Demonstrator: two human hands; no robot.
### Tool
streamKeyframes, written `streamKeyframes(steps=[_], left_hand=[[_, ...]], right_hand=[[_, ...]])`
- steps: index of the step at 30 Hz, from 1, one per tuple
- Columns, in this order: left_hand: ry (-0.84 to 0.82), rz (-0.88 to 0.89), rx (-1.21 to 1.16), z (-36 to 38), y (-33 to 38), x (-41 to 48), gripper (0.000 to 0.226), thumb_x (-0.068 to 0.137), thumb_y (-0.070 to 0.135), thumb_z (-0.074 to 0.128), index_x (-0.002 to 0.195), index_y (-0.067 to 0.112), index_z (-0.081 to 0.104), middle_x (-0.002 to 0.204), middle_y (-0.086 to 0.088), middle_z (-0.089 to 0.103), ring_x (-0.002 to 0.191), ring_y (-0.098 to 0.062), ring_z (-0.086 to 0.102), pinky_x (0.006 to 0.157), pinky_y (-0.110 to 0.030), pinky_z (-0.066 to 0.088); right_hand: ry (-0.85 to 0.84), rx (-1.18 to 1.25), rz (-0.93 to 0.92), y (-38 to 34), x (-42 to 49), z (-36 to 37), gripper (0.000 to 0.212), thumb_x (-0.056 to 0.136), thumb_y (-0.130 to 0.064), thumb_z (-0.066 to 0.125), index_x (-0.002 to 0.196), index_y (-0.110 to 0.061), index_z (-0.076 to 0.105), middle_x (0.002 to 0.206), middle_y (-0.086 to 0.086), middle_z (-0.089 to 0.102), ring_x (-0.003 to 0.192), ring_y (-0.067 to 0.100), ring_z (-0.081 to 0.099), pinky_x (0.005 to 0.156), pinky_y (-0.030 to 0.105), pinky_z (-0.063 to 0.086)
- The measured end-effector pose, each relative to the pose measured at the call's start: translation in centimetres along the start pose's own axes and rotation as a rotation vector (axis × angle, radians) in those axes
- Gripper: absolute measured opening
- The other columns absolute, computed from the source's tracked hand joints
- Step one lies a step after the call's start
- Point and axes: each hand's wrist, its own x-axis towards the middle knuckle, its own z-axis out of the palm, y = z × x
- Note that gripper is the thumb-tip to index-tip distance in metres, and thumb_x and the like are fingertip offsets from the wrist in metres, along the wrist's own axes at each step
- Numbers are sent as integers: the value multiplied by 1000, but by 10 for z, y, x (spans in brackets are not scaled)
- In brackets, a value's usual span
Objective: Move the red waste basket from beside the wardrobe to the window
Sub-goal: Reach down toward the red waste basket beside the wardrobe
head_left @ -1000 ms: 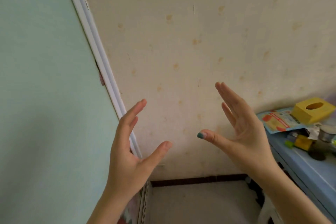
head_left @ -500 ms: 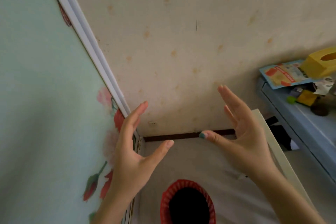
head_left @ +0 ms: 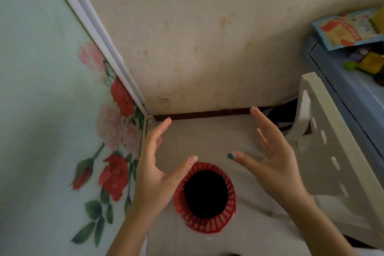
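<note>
A red plastic mesh waste basket [head_left: 229, 210] stands upright on the pale floor, its inside dark, close to the pale green wardrobe [head_left: 47, 110] with painted roses on my left. My left hand [head_left: 154, 169] hovers above the basket's left rim, fingers spread, palm facing right. On the other side, my right hand [head_left: 272, 164] is held open above and to the right of the basket, palm facing left. Neither hand touches the basket. No window is in view.
A stained beige wall [head_left: 207, 37] with a dark skirting board closes the corner ahead. A white plastic chair [head_left: 332, 151] stands at the right, beside a blue table [head_left: 349, 85] carrying a printed packet [head_left: 345, 31] and small items. Bare floor lies around the basket.
My view has tilted down from the wall to the floor, so the basket has come fully into sight below my hands. Both hands stay open in the same pose.
</note>
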Motion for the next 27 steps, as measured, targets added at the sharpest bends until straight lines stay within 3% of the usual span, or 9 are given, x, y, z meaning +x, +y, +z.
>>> streamKeyframes(steps=[4,10,12,16,19,23,27], left_hand=[[-15,-72,-2,17,-32,-13,76,76,41,79,144,34,45,146,26,45,138,4,38,111,-23,35],[-29,-174,-12,41,-76,-31,75,77,41,79,143,31,45,147,22,46,138,2,38,112,-29,34],[-39,-203,-17,47,-90,-40,76,77,40,79,144,32,45,147,22,45,139,2,38,111,-25,33],[-63,-310,-43,60,-118,-59,78,72,57,74,141,48,41,148,30,40,137,11,33,101,-10,29],[-58,-359,-56,69,-140,-70,80,69,60,73,141,45,42,145,30,42,134,14,35,94,-2,30],[-83,-376,-95,82,-167,-81,72,73,51,76,136,45,42,124,56,40,116,34,34,83,10,29],[-92,-399,-95,94,-192,-91,61,76,40,76,125,55,42,118,62,37,109,39,34,78,12,28]], right_hand=[[-14,-25,108,37,-16,11,98,58,-55,78,145,-45,32,151,-24,35,142,2,29,111,29,28],[-22,-48,255,83,-32,22,102,54,-57,75,145,-46,31,153,-19,33,140,5,33,105,23,31],[-26,-60,290,97,-38,25,102,53,-58,74,144,-48,30,154,-19,30,138,5,32,104,24,31],[-71,-87,363,127,-50,32,92,53,-59,74,131,-68,25,152,-27,25,135,3,30,102,29,33],[-95,-99,395,152,-57,37,89,54,-61,74,127,-71,24,148,-31,24,135,4,31,102,28,33],[-125,-148,428,192,-64,47,92,61,-52,80,135,-61,26,146,-31,26,133,2,31,103,25,30],[-144,-204,461,229,-71,58,95,63,-50,80,144,-45,30,154,-18,29,132,2,29,104,26,30]])
